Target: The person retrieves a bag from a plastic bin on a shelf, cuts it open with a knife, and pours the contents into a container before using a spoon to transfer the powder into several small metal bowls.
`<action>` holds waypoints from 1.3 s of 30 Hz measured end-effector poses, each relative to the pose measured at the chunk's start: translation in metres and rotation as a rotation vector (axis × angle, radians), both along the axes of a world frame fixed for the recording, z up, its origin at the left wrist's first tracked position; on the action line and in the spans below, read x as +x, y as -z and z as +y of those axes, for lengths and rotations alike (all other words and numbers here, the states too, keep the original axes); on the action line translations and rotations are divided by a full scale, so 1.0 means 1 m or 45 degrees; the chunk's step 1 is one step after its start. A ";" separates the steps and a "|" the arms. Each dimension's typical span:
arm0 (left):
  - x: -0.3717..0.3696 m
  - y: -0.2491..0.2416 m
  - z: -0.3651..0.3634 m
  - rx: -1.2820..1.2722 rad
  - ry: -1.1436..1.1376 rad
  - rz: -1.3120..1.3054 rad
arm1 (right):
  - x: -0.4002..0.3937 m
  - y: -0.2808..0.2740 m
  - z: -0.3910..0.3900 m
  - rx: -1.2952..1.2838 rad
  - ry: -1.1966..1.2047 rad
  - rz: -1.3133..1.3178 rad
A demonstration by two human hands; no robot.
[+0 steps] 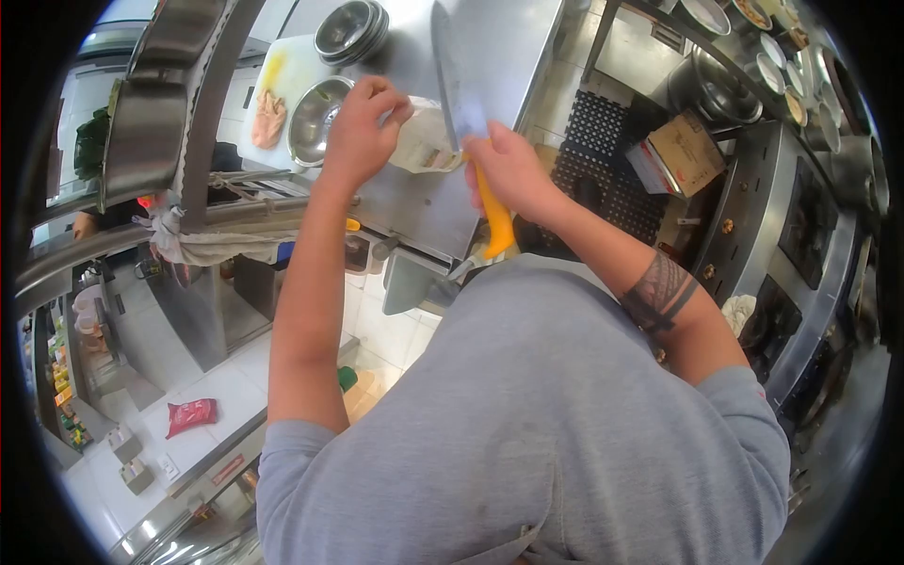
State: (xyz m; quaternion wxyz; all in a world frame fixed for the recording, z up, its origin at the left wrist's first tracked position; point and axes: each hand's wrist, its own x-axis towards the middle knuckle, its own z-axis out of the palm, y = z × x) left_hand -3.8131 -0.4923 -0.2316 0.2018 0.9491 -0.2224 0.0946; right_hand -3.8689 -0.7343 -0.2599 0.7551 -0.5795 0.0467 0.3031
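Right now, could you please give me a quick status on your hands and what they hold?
Left hand gripping white packet over steel counter. Right hand holding yellow-handled knife, blade up at packet. Steel bowl close beside left hand.

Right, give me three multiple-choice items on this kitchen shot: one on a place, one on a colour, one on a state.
1. Where does the white cutting board lie?
A. on the steel counter beside the bowls
B. on the black floor mat
C. on the stove

2. What colour is the handle of the knife?
A. black
B. yellow-orange
C. green

3. What is the left hand doing?
A. hanging empty
B. gripping the packet
C. resting flat in a bowl

Answers: 1 A, it sits on the steel counter next to the metal bowl. 2 B, the handle in the right hand is yellow-orange. 3 B, its fingers close on the white packet.
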 end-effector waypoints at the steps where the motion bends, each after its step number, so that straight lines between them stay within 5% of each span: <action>1: -0.001 0.000 -0.002 -0.056 -0.071 0.048 | 0.000 -0.002 -0.001 -0.002 -0.056 0.004; 11: -0.010 0.015 -0.021 -0.356 -0.604 0.142 | 0.010 -0.001 -0.029 -0.182 -0.267 -0.044; 21: 0.007 0.003 -0.037 0.043 -0.804 0.060 | 0.050 0.002 -0.051 -0.246 -0.477 -0.136; 27: 0.006 -0.012 -0.046 -0.059 -1.093 0.437 | 0.086 -0.006 -0.063 -0.243 -0.675 -0.148; 39: 0.008 -0.017 -0.077 0.242 -0.999 0.365 | 0.148 -0.011 -0.101 -0.156 -1.099 -0.082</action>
